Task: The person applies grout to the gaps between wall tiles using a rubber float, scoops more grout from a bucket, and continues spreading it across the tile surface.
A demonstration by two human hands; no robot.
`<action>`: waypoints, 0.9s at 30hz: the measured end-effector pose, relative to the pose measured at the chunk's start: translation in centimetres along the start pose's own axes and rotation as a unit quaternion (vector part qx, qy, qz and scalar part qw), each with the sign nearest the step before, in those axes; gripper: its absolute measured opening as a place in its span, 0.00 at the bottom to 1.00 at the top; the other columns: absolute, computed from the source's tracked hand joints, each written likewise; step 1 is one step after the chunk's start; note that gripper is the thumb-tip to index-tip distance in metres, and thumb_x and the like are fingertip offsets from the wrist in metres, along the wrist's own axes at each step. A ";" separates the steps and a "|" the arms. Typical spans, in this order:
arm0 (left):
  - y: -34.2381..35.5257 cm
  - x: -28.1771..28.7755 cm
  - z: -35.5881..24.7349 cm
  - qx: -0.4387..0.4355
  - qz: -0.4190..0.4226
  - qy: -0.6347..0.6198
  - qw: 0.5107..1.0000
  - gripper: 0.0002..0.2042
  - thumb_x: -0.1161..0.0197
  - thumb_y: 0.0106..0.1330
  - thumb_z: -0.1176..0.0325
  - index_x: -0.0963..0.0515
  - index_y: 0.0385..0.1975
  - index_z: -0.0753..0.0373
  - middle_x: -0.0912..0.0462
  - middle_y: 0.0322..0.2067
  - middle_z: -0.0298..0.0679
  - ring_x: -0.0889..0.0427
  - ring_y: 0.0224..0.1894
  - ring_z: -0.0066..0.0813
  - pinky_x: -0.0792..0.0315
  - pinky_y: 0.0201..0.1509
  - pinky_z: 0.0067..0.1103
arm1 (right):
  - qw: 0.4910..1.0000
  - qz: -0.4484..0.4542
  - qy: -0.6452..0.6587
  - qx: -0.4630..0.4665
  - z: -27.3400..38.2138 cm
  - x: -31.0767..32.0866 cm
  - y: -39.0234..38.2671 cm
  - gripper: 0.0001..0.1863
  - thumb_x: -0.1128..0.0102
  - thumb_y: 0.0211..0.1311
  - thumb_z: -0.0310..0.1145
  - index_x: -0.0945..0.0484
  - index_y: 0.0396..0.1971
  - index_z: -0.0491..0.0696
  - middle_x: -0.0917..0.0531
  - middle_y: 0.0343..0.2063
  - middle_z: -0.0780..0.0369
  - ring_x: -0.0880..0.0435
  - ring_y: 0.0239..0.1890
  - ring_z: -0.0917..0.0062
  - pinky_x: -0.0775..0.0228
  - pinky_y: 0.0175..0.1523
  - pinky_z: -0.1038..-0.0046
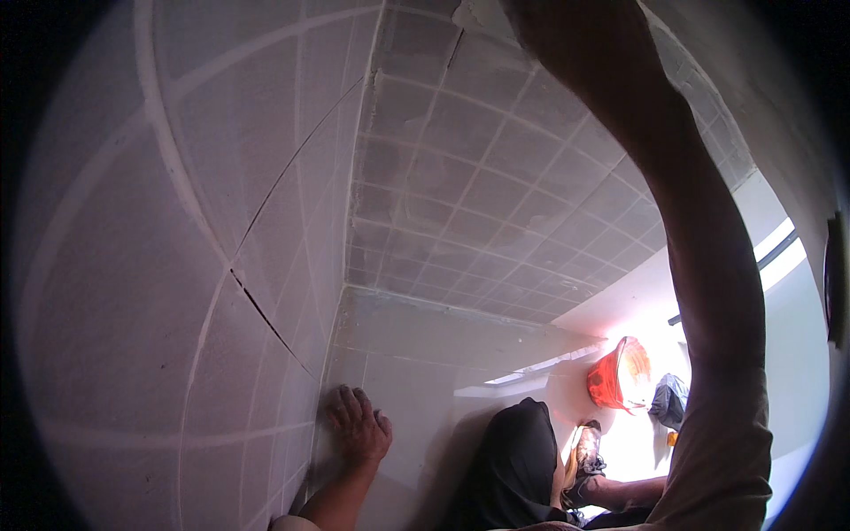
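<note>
My left hand, its fingertips dusted grey, is open with slightly curled fingers against a pale lower surface, beside the tiled wall on the left. My right arm reaches up to the top edge, where my right hand lies over another tiled surface with chipped, patchy grout. Its fingers are cut off or hidden in shadow. Beside it is a whitish patch that I cannot make out. The left wall shows thin, dark, open joint lines.
An orange bucket lies or stands at lower right in glaring light, near a dark, crumpled object. My bent knee in dark trousers and a shoe show below. A pale wall curves along the right, with bright narrow openings.
</note>
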State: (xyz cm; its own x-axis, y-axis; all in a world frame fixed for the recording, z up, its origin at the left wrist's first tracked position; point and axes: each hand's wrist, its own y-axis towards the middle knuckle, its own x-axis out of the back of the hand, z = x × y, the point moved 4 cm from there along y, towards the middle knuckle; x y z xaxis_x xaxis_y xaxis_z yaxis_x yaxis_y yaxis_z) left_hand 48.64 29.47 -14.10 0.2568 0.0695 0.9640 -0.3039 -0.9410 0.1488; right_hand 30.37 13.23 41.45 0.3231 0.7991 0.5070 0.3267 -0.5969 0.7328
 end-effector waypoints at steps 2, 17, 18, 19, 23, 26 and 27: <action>0.0 0.4 -0.3 -0.006 -0.009 0.002 1.000 0.32 0.46 0.66 0.54 0.35 0.67 0.70 0.40 0.70 0.58 0.43 0.73 0.59 0.52 0.75 0.53 | 0.962 0.020 -0.220 0.158 0.9 -1.7 1.9 0.10 0.47 0.59 0.25 0.20 0.39 0.41 0.17 0.38 0.52 0.16 0.46 0.58 0.21 0.48 0.58; 0.2 0.3 -0.2 0.016 0.043 -0.045 0.998 0.33 0.48 0.68 0.54 0.38 0.69 0.71 0.47 0.73 0.60 0.49 0.75 0.62 0.54 0.74 0.56 | 0.969 0.113 -0.157 0.156 2.4 -5.8 -9.4 0.18 0.45 0.68 0.25 0.22 0.57 0.49 0.16 0.49 0.59 0.14 0.46 0.69 0.16 0.49 0.70; 0.1 0.2 0.0 0.019 0.044 -0.041 0.998 0.33 0.48 0.68 0.54 0.38 0.69 0.71 0.47 0.73 0.60 0.49 0.75 0.62 0.54 0.74 0.56 | 0.970 0.112 -0.151 0.155 2.1 -5.8 -9.6 0.18 0.45 0.68 0.25 0.22 0.57 0.49 0.16 0.49 0.59 0.14 0.46 0.69 0.16 0.49 0.70; 0.1 -0.2 0.3 0.019 0.047 -0.026 0.998 0.34 0.48 0.68 0.54 0.38 0.69 0.70 0.47 0.73 0.60 0.49 0.75 0.62 0.54 0.74 0.56 | 0.982 0.101 -0.099 0.129 1.7 -5.7 -9.6 0.17 0.46 0.67 0.24 0.22 0.55 0.49 0.16 0.48 0.59 0.14 0.44 0.69 0.16 0.47 0.69; 0.2 -0.8 -0.3 0.018 0.057 -0.029 0.998 0.35 0.47 0.68 0.53 0.40 0.70 0.70 0.49 0.74 0.60 0.49 0.75 0.61 0.54 0.74 0.56 | 0.997 -0.003 0.001 0.078 2.2 -3.5 -4.3 0.12 0.47 0.63 0.23 0.20 0.45 0.43 0.16 0.43 0.51 0.14 0.41 0.63 0.18 0.44 0.63; 0.5 -0.6 -0.8 0.009 0.030 -0.029 0.999 0.35 0.46 0.68 0.54 0.39 0.70 0.70 0.49 0.74 0.60 0.49 0.75 0.62 0.54 0.74 0.56 | 0.992 0.063 -0.077 0.077 3.5 -7.3 -4.7 0.12 0.47 0.67 0.25 0.20 0.47 0.46 0.17 0.46 0.51 0.12 0.34 0.67 0.15 0.34 0.67; 0.5 -0.6 -0.6 0.011 0.030 -0.029 0.999 0.35 0.46 0.68 0.54 0.39 0.70 0.70 0.49 0.74 0.60 0.49 0.75 0.62 0.54 0.74 0.56 | 0.987 0.066 -0.098 0.105 4.3 -7.5 -6.3 0.12 0.47 0.67 0.26 0.20 0.47 0.45 0.18 0.49 0.51 0.12 0.35 0.67 0.14 0.35 0.67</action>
State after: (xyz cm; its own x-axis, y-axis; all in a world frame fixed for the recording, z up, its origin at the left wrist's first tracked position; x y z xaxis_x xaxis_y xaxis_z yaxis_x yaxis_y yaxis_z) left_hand 47.74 29.15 -14.50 0.2920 -0.0063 0.9564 -0.2996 -0.9503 0.0852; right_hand 29.69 10.71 31.11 0.5342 0.6961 0.4797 0.4404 -0.7135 0.5449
